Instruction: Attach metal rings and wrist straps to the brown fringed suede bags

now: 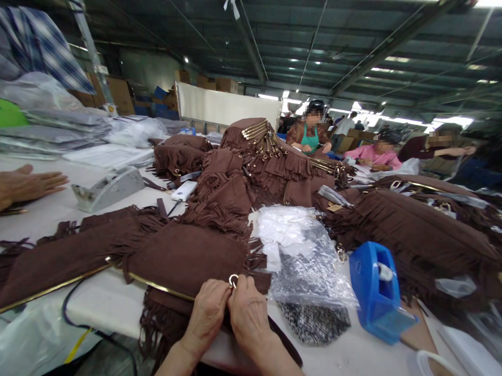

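A dark brown fringed bag (187, 254) lies at the table's front edge, its gold-coloured zip along the near side. My left hand (207, 308) is closed at the bag's right end, with fingertips pinched together. Right beside it, my right hand (250, 308) is closed on the same end, thumbs almost touching. A small gold ring (233, 280) stands up between the fingertips. What exactly lies under the fingers is hidden. A dark strap (288, 342) runs out beyond my right wrist. More brown fringe hangs below the bag, left of my hands.
A second fringed bag (64, 262) lies to the left, near another person's hand (25, 185). Heaped brown bags (267, 170) fill the far side. Clear plastic bags (306, 258) and a blue tape dispenser (374, 288) are on the right. A grey dispenser (108, 188) stands back left. Several people sit beyond.
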The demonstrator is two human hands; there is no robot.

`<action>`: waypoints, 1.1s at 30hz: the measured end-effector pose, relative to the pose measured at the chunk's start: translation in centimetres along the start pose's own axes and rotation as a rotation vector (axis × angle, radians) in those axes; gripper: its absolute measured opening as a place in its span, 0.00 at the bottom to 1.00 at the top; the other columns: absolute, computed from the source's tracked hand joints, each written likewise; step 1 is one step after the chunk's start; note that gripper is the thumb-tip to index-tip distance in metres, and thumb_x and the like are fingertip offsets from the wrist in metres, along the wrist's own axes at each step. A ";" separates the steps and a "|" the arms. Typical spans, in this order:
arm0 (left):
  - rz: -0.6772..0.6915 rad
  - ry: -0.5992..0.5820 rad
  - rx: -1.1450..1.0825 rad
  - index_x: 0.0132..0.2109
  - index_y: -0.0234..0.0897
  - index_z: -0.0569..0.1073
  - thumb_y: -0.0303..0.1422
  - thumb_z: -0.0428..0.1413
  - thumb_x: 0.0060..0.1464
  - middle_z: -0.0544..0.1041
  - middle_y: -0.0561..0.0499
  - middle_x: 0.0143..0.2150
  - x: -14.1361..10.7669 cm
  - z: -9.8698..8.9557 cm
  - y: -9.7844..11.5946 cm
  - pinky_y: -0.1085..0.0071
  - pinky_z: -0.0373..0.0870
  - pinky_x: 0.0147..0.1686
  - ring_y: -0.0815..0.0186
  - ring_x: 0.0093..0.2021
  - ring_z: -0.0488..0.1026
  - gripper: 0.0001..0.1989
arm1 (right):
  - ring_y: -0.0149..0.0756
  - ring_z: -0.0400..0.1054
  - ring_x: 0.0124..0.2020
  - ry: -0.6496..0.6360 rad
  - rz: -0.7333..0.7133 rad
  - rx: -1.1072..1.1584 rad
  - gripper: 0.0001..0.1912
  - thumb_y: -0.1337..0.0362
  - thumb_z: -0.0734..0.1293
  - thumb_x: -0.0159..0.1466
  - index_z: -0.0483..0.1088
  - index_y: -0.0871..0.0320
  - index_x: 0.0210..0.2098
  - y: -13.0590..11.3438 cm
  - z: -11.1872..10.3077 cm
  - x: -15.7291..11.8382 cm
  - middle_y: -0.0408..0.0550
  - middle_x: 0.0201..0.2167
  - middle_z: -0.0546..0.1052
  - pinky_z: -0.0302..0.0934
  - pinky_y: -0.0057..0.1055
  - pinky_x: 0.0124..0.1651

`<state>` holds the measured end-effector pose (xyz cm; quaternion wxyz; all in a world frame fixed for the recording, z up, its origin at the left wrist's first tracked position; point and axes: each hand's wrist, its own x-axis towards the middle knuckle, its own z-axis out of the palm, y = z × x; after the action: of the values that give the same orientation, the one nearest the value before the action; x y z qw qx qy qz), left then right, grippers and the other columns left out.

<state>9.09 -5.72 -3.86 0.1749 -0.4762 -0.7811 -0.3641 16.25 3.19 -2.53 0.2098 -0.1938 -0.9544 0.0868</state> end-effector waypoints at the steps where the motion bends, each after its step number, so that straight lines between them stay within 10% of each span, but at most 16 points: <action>1: -0.004 0.001 -0.007 0.29 0.37 0.71 0.31 0.40 0.62 0.73 0.51 0.26 -0.1 0.1 -0.1 0.71 0.66 0.30 0.67 0.28 0.68 0.19 | 0.41 0.70 0.26 0.002 0.006 -0.005 0.08 0.76 0.57 0.57 0.60 0.59 0.33 -0.1 0.0 0.0 0.50 0.28 0.71 0.62 0.31 0.26; 23: -0.210 -0.142 -0.148 0.26 0.37 0.71 0.34 0.43 0.57 0.74 0.48 0.26 0.4 0.2 -0.7 0.66 0.65 0.34 0.62 0.30 0.69 0.17 | 0.44 0.69 0.30 -0.119 0.173 0.147 0.11 0.75 0.53 0.60 0.64 0.63 0.35 -1.0 0.5 -0.8 0.58 0.32 0.72 0.65 0.37 0.31; 33: -0.421 -0.170 -0.403 0.34 0.42 0.77 0.40 0.50 0.48 0.78 0.52 0.35 0.7 -3.1 -1.0 0.72 0.69 0.41 0.65 0.38 0.73 0.13 | 0.43 0.67 0.36 -0.322 0.277 0.600 0.10 0.69 0.56 0.59 0.67 0.63 0.35 1.8 -2.5 -1.9 0.55 0.33 0.73 0.57 0.37 0.39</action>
<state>7.61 -7.85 -1.75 -0.0683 -0.3577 -0.7865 -0.4988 19.52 4.32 -1.41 0.0906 -0.2351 -0.8720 0.4197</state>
